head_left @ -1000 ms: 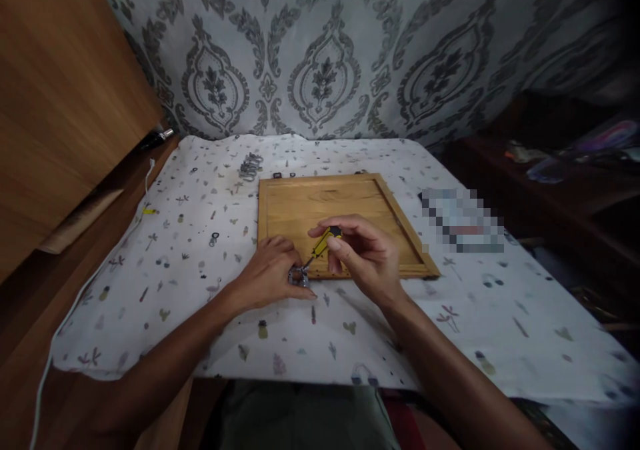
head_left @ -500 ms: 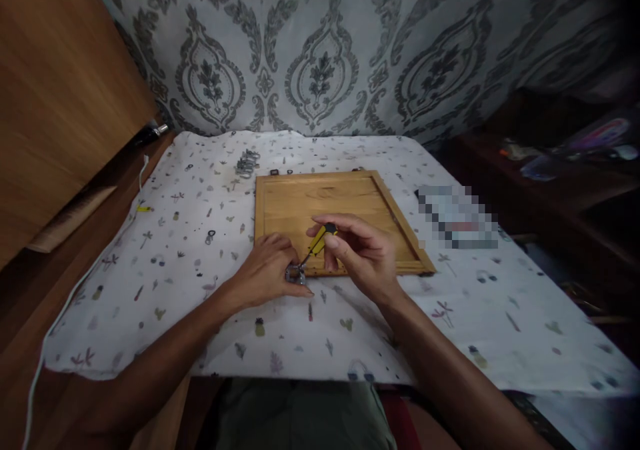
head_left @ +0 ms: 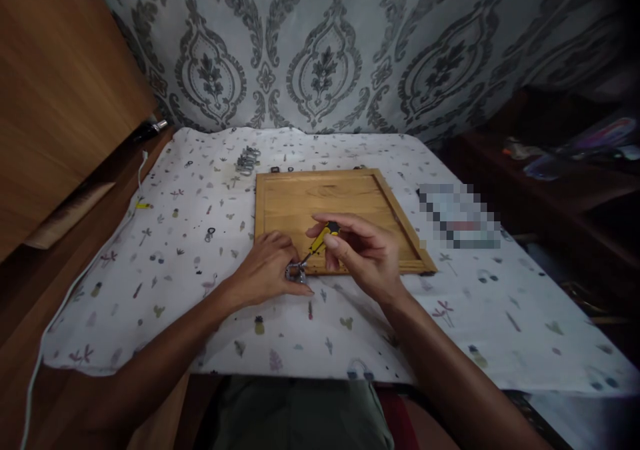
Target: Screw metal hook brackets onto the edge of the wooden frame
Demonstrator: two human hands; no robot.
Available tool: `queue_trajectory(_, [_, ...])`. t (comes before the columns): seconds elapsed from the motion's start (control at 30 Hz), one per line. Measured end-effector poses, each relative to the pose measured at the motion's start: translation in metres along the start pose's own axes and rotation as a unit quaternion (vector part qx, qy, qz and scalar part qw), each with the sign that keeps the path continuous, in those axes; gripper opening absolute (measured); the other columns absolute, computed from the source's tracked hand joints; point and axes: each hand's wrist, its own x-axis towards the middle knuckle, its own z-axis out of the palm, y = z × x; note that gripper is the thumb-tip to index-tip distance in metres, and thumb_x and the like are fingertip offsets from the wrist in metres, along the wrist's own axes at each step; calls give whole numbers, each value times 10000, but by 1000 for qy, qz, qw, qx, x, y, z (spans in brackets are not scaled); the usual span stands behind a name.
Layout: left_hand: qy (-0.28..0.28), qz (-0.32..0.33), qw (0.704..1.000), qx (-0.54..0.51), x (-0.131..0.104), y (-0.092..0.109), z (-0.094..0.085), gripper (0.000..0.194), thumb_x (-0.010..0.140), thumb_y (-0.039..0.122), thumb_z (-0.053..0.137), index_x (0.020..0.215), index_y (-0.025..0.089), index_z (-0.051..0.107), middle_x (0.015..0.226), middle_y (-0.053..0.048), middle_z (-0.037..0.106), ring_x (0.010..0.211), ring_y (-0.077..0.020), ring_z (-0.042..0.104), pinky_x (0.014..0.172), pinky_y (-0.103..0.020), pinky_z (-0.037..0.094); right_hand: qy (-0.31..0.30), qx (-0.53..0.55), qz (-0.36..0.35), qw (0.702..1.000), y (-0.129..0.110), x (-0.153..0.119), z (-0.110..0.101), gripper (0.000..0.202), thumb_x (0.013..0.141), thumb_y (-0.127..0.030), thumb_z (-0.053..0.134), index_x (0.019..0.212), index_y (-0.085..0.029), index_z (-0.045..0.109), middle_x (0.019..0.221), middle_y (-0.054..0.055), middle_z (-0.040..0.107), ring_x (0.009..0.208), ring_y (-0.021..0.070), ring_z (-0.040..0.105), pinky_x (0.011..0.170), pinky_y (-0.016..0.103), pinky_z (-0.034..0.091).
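A framed wooden panel (head_left: 325, 200) lies flat on the patterned cloth. At its near left corner, my left hand (head_left: 267, 267) grips a small silvery metal hinge (head_left: 296, 272), with the thumb on the near side. My right hand (head_left: 367, 253) pinches a yellow and black screwdriver (head_left: 324, 238) between thumb and fingers. The screwdriver slants down to the left, and its tip meets the hinge. My fingers hide part of the hinge.
Several metal hinges (head_left: 247, 161) are heaped behind the panel to the left. A blurred-out flat object (head_left: 460, 217) lies on the cloth (head_left: 200, 330) at the right. A white cable (head_left: 65, 303) runs along the left edge, below a wooden cabinet (head_left: 65, 90).
The view has shifted very slightly. The screwdriver's handle looks turned a little in my right hand; my left hand keeps its place on the hinge.
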Motion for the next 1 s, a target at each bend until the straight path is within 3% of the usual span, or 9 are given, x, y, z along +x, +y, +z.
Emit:
queue_trajectory(0.23, [8, 1, 1000, -3, 0, -1, 1, 500, 788, 654, 846, 882, 202, 653, 1020, -63, 658, 1069, -301, 584, 958, -443, 457, 37, 20, -27, 999, 0, 1, 4, 238, 828, -370, 883, 929, -218, 732, 870, 9, 812, 415, 41, 529, 384, 162, 494])
queue_trajectory(0.53, [1, -10, 1000, 0, -1, 5, -4, 506, 760, 630, 881, 881, 185, 673, 952, -50, 631, 1011, -284, 567, 946, -420, 448, 113, 17, -56, 992, -8, 0, 4, 206, 893, -388, 828, 931, -221, 714, 799, 8, 795, 451, 62, 581, 366, 153, 479])
queue_trajectory(0.77, [12, -6, 1000, 4, -1, 4, -1, 490, 756, 617, 888, 902, 196, 685, 948, -42, 634, 999, -279, 566, 949, -429, 451, 77, -31, -34, 996, -5, -1, 4, 328, 894, -515, 795, 937, -212, 677, 783, -4, 745, 396, 44, 504, 341, 172, 441])
queue_trajectory(1.0, [11, -6, 1000, -4, -1, 3, -2, 485, 762, 637, 870, 900, 207, 694, 947, -49, 644, 1014, -295, 578, 943, -453, 466, 72, -22, -41, 996, -2, -1, 5, 281, 909, -471, 790, 931, -219, 668, 789, -7, 750, 399, 40, 501, 345, 167, 435])
